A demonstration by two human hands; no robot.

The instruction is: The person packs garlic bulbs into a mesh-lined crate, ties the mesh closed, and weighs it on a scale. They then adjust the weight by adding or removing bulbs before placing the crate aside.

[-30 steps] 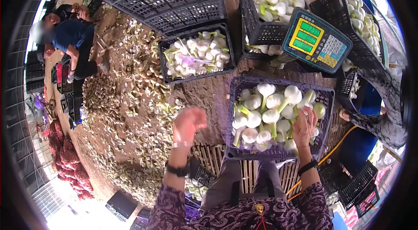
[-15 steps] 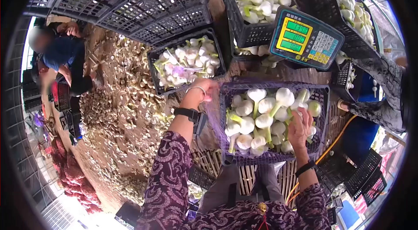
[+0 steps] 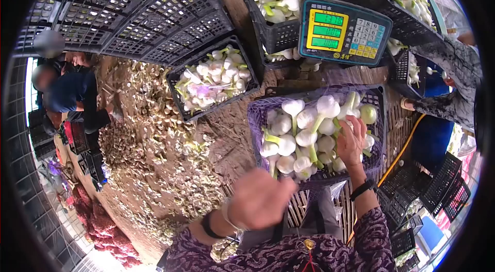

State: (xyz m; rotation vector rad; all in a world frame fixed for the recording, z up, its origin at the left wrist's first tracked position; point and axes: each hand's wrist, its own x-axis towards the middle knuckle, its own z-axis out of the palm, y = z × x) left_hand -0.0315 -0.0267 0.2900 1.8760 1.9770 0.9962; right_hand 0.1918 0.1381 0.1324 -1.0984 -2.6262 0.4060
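Note:
A dark crate (image 3: pixel 382 117) lined with purple net is full of white garlic bulbs (image 3: pixel 306 138) with green stems. My right hand (image 3: pixel 352 140) rests over the bulbs at the crate's right side, fingers curled down; whether it grips one is hidden. In front of the crate's near left corner, my left hand (image 3: pixel 262 199) is raised toward the camera and smeared by motion, so its fingers cannot be made out. Beyond the crate stands a scale display (image 3: pixel 344 31) with green digits.
A smaller crate of garlic (image 3: pixel 214 79) lies to the left, with stacked black crates (image 3: pixel 170 12) behind it. Full garlic crates (image 3: pixel 281 30) stand at the back. Loose garlic (image 3: pixel 154 169) covers the ground. One person (image 3: pixel 77 89) is at far left, another person's leg (image 3: pixel 441 107) at right.
My left hand has moved from the crate's far left corner down toward my body. My right hand stays over the bulbs. The whole view has shifted slightly.

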